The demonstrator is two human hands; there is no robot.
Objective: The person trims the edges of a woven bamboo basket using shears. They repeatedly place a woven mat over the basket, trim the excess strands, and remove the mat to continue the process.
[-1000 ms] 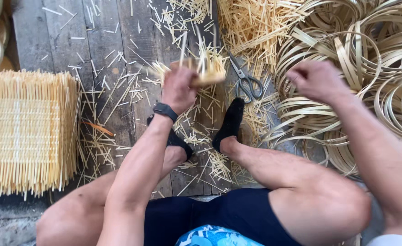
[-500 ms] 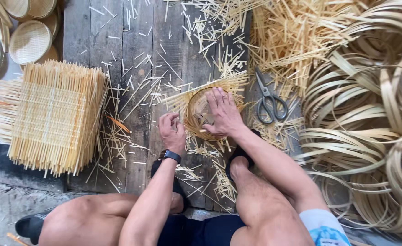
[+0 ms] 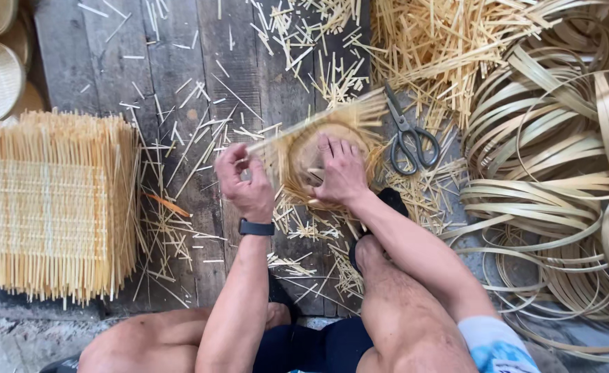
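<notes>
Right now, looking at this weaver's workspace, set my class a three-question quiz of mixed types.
1. True or false: the scissors lie open on the boards, untouched.
2. Which hand presses down inside the small woven basket: A left, B right?
3. Fill in: the left hand pinches a thin ____ at the basket's rim.

Key: 1 true. 2 B, the right hand. 3 strip.

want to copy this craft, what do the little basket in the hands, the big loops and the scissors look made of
Small basket: thin pale-yellow splints, matte, likely bamboo, loose ends sticking out. Loops: flat, wider strips of the same pale stuff, coiled, slightly glossy. Scissors: dull grey metal, handles included.
</notes>
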